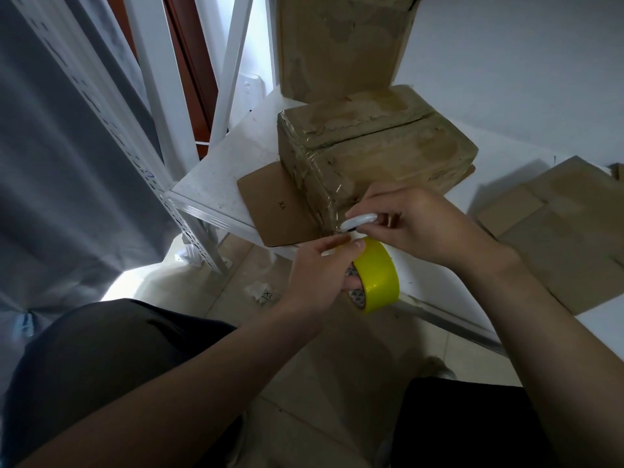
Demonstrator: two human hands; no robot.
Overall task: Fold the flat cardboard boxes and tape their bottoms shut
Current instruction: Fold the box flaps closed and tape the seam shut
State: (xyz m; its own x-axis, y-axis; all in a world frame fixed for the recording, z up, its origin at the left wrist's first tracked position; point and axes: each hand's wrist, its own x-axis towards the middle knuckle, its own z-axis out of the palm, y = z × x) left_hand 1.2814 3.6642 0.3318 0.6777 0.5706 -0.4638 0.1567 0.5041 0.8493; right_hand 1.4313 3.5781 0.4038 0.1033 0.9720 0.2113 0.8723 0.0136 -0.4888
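Yellow tape roll [378, 275], gripped by the left hand [315, 271]: thumb laid over the top of the rim, the other fingers curled through the core. Roll stands on edge, just off the near edge of the table [223, 177], below the box corner.

Right hand [415, 224] directly above the roll. Thumb and forefinger pinch a small white oval object [359, 220], remaining fingers curled in behind it. From my feed I can't tell what it is; possibly a cutter. It sits against the lower near corner of the box, the two hands almost touching.

Taped box [371, 153]: brown cardboard, folded up, near the table's front edge. Centre seam faces up, glossy clear tape running over it and down the near corner toward the hands. A shiny strand appears to continue from that corner to the fingers; view too soft to confirm.

Under the box, a flat cardboard sheet [273, 211] sticks out to the left, dark marking on it, one corner hanging over the table edge.

Behind it, touching, a second brown box [341, 45], taller, worn patches on its face.

Far right on the table, flat cardboard blanks [567, 231] lying overlapped, well apart from the taped box.

Left of frame: grey curtain [67, 163], white perforated metal uprights. Below: pale tiled floor [337, 349] with a small white scrap [263, 293].
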